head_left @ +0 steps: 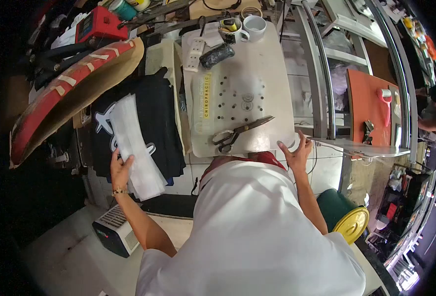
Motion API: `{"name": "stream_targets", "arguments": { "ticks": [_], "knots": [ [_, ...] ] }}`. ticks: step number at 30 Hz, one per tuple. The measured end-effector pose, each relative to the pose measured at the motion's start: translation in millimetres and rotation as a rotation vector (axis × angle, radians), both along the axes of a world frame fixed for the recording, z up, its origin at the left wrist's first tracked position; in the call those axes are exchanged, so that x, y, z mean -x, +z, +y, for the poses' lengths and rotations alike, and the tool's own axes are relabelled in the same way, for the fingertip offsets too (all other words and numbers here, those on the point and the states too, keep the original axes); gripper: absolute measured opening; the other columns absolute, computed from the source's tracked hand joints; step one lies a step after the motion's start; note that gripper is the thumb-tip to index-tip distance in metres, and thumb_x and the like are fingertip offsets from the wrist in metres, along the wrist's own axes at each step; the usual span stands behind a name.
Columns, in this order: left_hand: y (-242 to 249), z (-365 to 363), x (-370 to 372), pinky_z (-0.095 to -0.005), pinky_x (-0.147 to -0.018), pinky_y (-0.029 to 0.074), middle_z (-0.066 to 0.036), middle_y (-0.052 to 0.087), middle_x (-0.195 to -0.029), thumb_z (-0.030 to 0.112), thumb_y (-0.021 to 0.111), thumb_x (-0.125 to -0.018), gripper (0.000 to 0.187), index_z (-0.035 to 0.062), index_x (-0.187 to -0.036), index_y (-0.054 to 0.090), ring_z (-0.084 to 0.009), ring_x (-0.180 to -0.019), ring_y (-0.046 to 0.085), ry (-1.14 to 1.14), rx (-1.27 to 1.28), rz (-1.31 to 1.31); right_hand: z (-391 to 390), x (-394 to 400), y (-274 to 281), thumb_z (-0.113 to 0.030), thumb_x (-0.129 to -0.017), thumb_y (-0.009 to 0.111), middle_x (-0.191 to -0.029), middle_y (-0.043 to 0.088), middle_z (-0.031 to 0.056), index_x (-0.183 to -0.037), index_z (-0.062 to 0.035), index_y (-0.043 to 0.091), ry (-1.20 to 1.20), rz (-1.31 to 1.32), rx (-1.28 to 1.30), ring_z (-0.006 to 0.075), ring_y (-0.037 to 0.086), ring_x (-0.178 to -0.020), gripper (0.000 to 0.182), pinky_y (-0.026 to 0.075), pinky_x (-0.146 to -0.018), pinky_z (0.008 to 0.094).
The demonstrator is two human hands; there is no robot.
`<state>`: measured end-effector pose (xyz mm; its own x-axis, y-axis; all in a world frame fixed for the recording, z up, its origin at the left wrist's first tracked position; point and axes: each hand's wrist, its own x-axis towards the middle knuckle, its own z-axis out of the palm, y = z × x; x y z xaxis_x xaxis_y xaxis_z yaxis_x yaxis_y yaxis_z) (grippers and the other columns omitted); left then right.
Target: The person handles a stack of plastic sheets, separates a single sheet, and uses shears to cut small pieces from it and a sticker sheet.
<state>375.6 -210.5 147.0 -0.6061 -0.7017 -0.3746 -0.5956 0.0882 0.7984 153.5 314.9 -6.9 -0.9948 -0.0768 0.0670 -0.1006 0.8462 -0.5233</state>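
Note:
My left hand (pixel 121 168) rests at the lower left edge of a long stack of white strips (pixel 133 148), thumb on top and fingers at the side. The strips lie over black printed fabric (pixel 161 118). My right hand (pixel 297 152) is by the lower right corner of the white table (pixel 272 64), its thumb and fingers apart around a clear, curved edge. Dark scissors (pixel 237 133) lie on a translucent sheet with yellow lettering (pixel 207 96) and several dark dots.
Two cups (pixel 254 28), a power strip (pixel 194 54) and a black wrapped bundle (pixel 217 55) sit at the table's far end. A red curved piece (pixel 75 81) stands left. Metal rails (pixel 321 69) and an orange board (pixel 371 108) are right. Another person (pixel 432 111) is far right.

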Motion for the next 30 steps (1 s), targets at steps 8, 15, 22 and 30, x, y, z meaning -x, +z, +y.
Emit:
{"name": "stream_targets", "arguments": {
  "ticks": [8, 15, 22, 30],
  "knots": [
    [32.6, 72.8, 126.4, -0.0285, -0.075, 0.052, -0.006, 0.062, -0.096, 0.008, 0.078, -0.079, 0.051, 0.0071, -0.128, 0.061, -0.0143, -0.082, 0.06, -0.235, 0.444, 0.191, 0.5, -5.8, -25.1, -0.027, -0.076, 0.083, -0.105, 0.058, 0.0201, -0.129, 0.0025, 0.052, -0.153, -0.237, 0.395, 0.027, 0.061, -0.085, 0.068, 0.052, -0.07, 0.0342],
    [-116.9, 182.3, 302.8, -0.0445, -0.102, 0.044, -0.021, 0.051, -0.136, 0.032, 0.088, -0.065, 0.084, 0.0066, -0.136, 0.05, -0.0357, -0.126, 0.05, -0.899, 0.389, 0.29, 12.3, -1.9, -25.3, -0.018, -0.076, 0.082, -0.095, 0.066, 0.0185, -0.118, 0.0017, 0.059, -0.225, -0.269, 0.48, 0.0215, 0.067, -0.074, 0.051, 0.053, -0.068, 0.0329],
    [-120.1, 211.2, 364.3, -0.0484, -0.109, 0.038, -0.02, 0.04, -0.139, 0.03, 0.093, -0.054, 0.108, 0.0098, -0.144, 0.037, -0.0414, -0.132, 0.036, -0.987, 0.755, -0.005, 34.2, 3.7, -15.4, -0.015, -0.081, 0.078, -0.078, 0.065, 0.0068, -0.094, 0.0003, 0.06, -0.262, -0.295, 0.533, 0.0132, 0.061, -0.066, 0.027, 0.049, -0.058, 0.0287],
    [-133.7, 208.0, 376.1, -0.0454, -0.098, 0.046, -0.018, 0.05, -0.125, 0.025, 0.096, -0.047, 0.105, 0.0025, -0.134, 0.043, -0.0385, -0.12, 0.048, -0.977, 0.796, -0.059, -18.9, 84.6, 18.4, -0.018, -0.084, 0.075, -0.078, 0.062, -0.0003, -0.092, -0.0048, 0.063, -0.219, -0.446, 0.999, 0.0089, 0.055, -0.071, 0.019, 0.043, -0.063, 0.0251]
  ]
}}
